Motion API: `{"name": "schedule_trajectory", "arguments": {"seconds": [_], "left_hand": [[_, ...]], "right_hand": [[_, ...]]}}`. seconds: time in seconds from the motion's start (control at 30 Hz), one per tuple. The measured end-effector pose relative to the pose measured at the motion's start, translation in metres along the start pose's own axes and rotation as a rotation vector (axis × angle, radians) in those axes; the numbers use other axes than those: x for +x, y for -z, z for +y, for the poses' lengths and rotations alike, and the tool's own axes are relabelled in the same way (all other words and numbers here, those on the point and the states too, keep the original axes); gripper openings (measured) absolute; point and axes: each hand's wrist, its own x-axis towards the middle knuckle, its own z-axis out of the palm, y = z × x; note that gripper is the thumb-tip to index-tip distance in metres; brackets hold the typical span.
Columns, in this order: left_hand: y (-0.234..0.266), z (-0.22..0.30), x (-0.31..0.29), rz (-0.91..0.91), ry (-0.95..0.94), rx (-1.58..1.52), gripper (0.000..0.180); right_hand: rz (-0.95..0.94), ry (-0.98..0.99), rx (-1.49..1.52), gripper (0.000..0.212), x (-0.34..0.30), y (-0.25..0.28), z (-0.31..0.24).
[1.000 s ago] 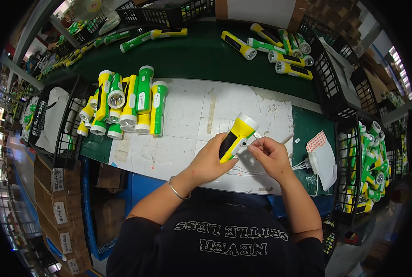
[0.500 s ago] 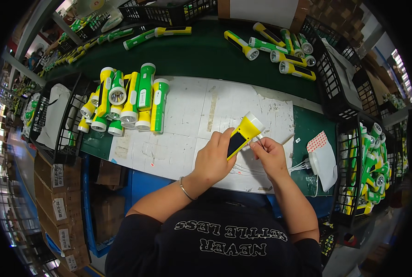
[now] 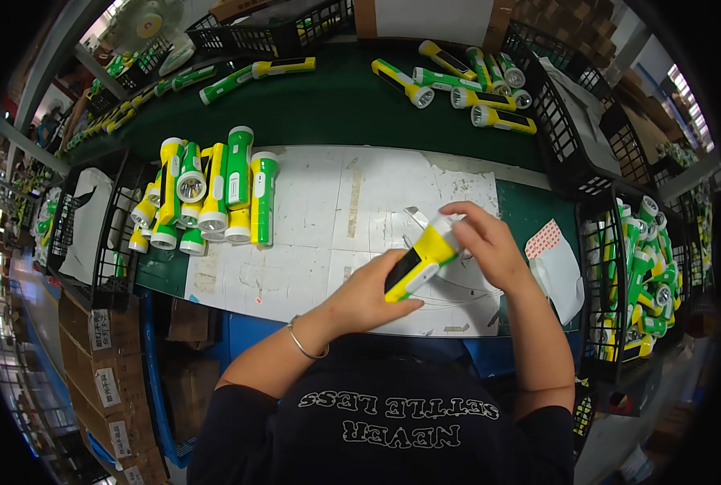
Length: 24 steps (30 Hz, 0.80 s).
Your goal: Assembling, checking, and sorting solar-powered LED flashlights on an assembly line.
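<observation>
Green tabletop (image 3: 328, 105) stretched behind a white sheet (image 3: 316, 202), with loose flashlights (image 3: 506, 119) lying beyond the sheet. Over the sheet's right half, the yellow-and-green flashlight (image 3: 422, 260) was tilted, its white head pointing away from the person. The left hand (image 3: 360, 295) had its fingers wrapped around the body; the right hand's (image 3: 494, 246) fingers bent about the head, whether gripping one cannot tell. More flashlights (image 3: 237, 166) were piled at the sheet's left end; a black basket (image 3: 597, 323) stood to its right.
</observation>
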Motion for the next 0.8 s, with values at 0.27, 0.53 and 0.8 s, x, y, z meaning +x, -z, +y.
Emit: {"name": "schedule_trajectory", "arguments": {"seconds": [0.27, 0.53, 0.8], "left_hand": [[-0.002, 0.001, -0.001, -0.197, -0.001, -0.134, 0.053], [0.001, 0.003, 0.003, -0.003, -0.023, 0.243, 0.059], [-0.008, -0.003, 0.011, -0.105, 0.190, -0.886, 0.041]], "right_hand": [[-0.042, 0.092, -0.284, 0.034, 0.000, -0.006, -0.015], [0.039, -0.036, 0.248, 0.044, 0.008, -0.006, 0.021], [0.070, -0.087, 0.396, 0.042, -0.014, -0.024, 0.026]]}}
